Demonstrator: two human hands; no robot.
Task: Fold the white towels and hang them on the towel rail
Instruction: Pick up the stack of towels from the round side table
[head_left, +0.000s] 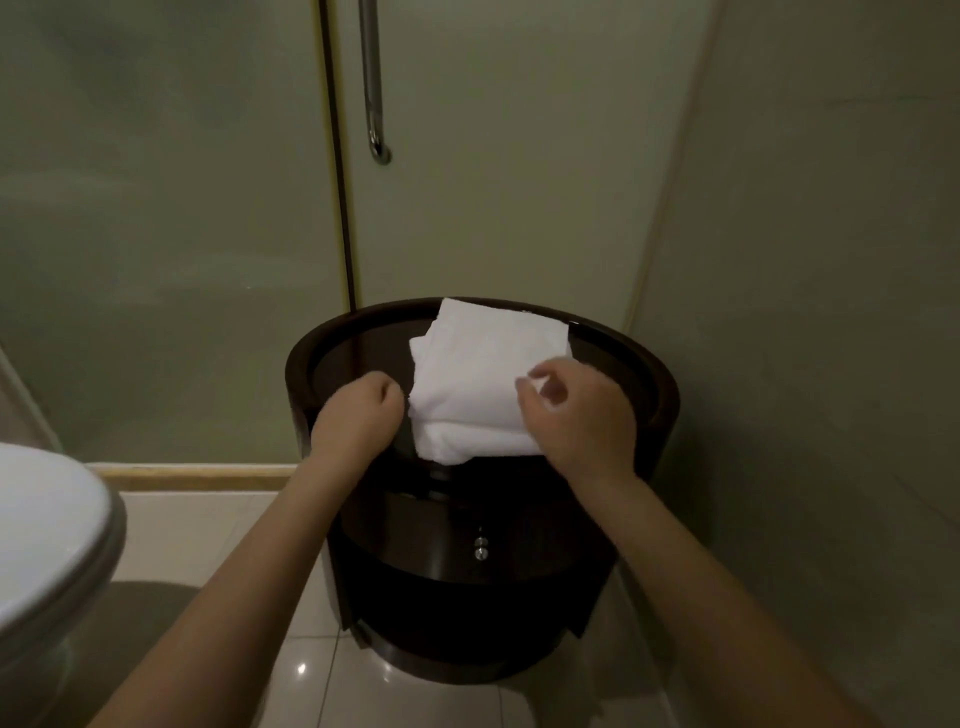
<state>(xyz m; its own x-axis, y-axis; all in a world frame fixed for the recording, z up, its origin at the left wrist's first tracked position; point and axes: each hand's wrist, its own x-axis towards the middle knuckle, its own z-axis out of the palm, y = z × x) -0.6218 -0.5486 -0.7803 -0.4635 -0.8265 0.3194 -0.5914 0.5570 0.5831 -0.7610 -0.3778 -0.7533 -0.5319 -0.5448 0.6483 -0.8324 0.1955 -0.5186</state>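
Observation:
A stack of folded white towels (478, 384) lies on the round dark wooden side table (649, 395), slightly overhanging its near rim. My left hand (358, 410) is curled into a fist at the towels' left edge, with its fingertips against the cloth and seemingly pinching it. My right hand (576, 410) pinches the top towel's right corner between thumb and forefinger. Both forearms reach in from the bottom of the view.
A frosted glass shower door with a vertical metal bar handle (371, 83) stands behind the table. A white toilet (47, 530) sits at the left. A wall (805, 260) closes in on the right. Glossy floor tiles (218, 525) lie in front.

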